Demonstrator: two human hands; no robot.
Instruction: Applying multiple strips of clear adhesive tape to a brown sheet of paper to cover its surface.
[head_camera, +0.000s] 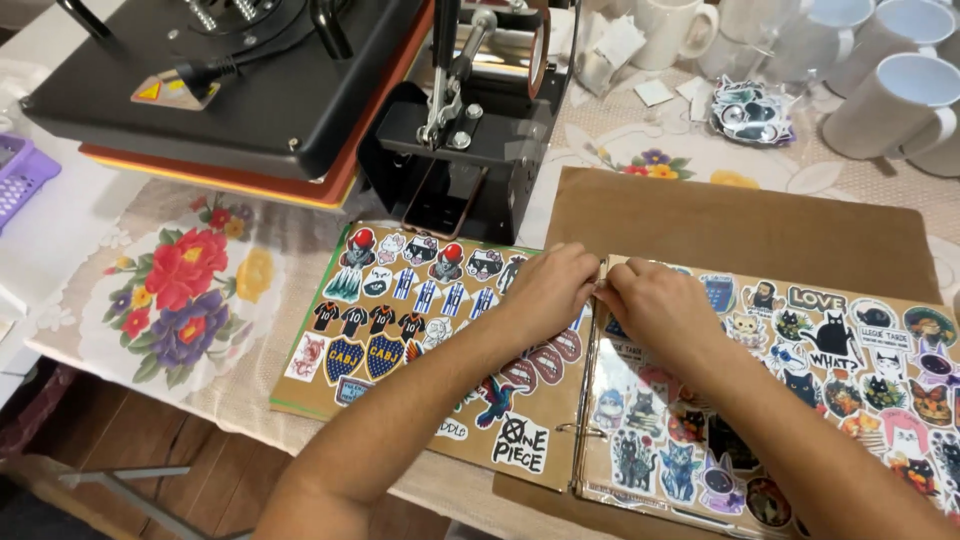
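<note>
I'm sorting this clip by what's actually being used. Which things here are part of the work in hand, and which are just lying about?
In use:
- left hand and right hand, meeting at the binder's top ring
- ring binder, brown, lying open
- left sticker page
- right sticker page, in a clear sleeve

Lying about:
- heat press
- white mugs
- sticker pile
- purple basket

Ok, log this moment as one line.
left hand: pinching binder ring | right hand: same ring | sticker pages: open flat
</note>
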